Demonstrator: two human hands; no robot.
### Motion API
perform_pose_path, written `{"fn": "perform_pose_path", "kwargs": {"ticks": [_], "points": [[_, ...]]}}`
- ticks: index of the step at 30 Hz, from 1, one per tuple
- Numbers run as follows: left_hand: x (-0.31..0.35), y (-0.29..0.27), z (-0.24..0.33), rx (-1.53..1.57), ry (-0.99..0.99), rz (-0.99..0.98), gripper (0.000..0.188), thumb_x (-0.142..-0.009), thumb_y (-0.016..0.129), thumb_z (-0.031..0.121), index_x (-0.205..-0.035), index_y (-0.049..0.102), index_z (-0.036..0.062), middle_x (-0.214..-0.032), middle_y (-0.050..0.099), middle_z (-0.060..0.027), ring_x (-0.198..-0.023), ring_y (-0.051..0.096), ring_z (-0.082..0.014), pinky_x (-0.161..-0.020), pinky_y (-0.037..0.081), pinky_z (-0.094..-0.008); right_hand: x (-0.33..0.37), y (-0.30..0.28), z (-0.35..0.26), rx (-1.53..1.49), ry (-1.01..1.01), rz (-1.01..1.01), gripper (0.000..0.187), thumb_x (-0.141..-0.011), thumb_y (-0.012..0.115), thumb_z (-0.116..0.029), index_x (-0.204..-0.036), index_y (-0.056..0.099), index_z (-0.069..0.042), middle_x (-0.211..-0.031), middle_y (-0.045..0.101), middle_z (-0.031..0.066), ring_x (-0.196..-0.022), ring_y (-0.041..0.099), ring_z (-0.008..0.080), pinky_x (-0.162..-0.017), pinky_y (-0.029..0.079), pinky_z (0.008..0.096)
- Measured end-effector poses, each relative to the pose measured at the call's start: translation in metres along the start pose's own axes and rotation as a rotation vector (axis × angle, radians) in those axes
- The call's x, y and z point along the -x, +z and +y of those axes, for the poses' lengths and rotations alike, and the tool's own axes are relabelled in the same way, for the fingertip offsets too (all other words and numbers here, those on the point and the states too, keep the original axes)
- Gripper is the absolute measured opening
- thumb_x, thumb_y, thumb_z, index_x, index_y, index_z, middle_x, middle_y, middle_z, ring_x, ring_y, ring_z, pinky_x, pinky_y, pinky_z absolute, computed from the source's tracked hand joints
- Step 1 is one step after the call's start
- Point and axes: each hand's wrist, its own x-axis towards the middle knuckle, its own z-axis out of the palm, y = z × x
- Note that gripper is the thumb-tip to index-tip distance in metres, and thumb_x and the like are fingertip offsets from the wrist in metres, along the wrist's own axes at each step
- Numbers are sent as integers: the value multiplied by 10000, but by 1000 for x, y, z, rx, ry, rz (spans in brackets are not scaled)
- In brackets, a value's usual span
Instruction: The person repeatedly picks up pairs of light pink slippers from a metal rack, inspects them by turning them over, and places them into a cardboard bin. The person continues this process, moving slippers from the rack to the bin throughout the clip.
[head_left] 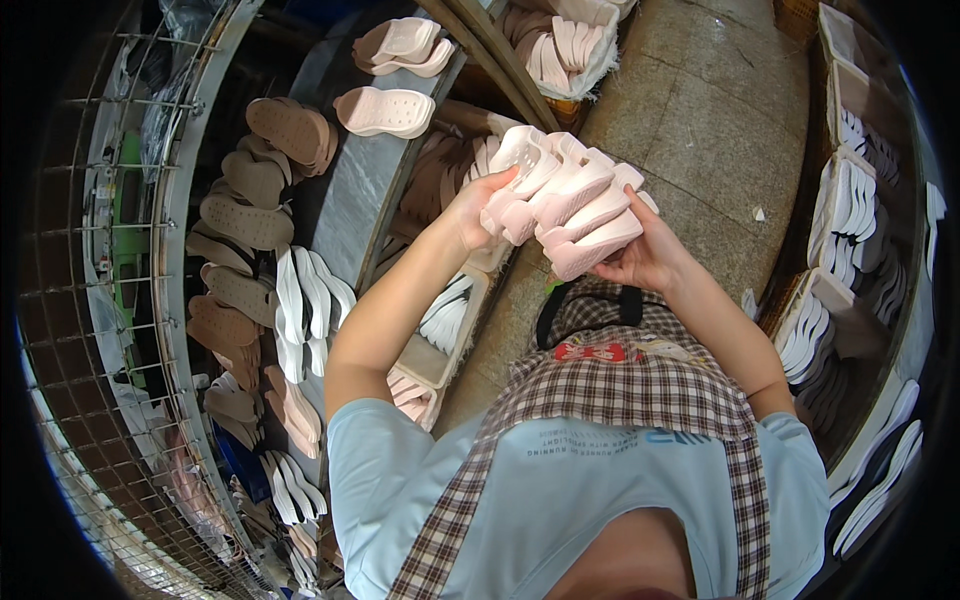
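Observation:
A row of several pale pink shoe soles (580, 195) is held up in front of my apron, pressed together side by side. My left hand (478, 208) is closed on the left end of the row, its thumb on the outermost sole. At the other end my right hand (655, 245) grips the soles, with its fingers partly hidden behind and under them. The soles stand on edge, and perforations show on the leftmost one.
On the grey bench (355, 190) to the left lie pink soles (388, 111), brown soles (290, 132) and white soles (305, 300). A wire mesh (110, 300) runs along the far left. Bins of white soles (805, 340) line the right side. A sack of soles (565, 50) stands ahead on the tiled floor (690, 90).

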Motion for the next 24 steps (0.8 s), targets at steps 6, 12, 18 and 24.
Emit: {"fn": "perform_pose_path", "kwargs": {"ticks": [6,12,18,24], "points": [[3,4,0,-19,14,71,447,-962,426,326,-1297,454,32,-1275,530,-141,-1135,539,-275,-987,409,-423,-4,-4,0,25,2,41,634,-894,363,-648,-1339,411,-198,-1298,465,104,-1128,504,232,-827,506,440],[-1,3,-2,1,34,-6,474,-971,413,334,-1309,435,2,-1286,519,-163,-1155,529,-290,-998,409,-426,-6,-6,-1,55,-13,49,637,-894,368,-644,-1334,419,-187,-1279,483,104,-1098,525,233,-801,520,421],[-6,-10,-8,213,116,-309,523,-968,417,371,-1322,410,-14,-1291,505,-201,-1163,526,-302,-1004,425,-439,3,2,-19,230,-275,-99,663,-903,468,-518,-1385,268,-111,-1188,541,151,-1115,551,255,-796,547,442],[-4,-17,-16,166,360,-487,556,-963,437,362,-1366,340,-8,-1333,465,-198,-1184,513,-295,-991,438,-449,29,21,-37,480,-605,-7,917,-842,606,-428,-1404,31,13,-1325,354,279,-1168,509,324,-852,532,389]]}}
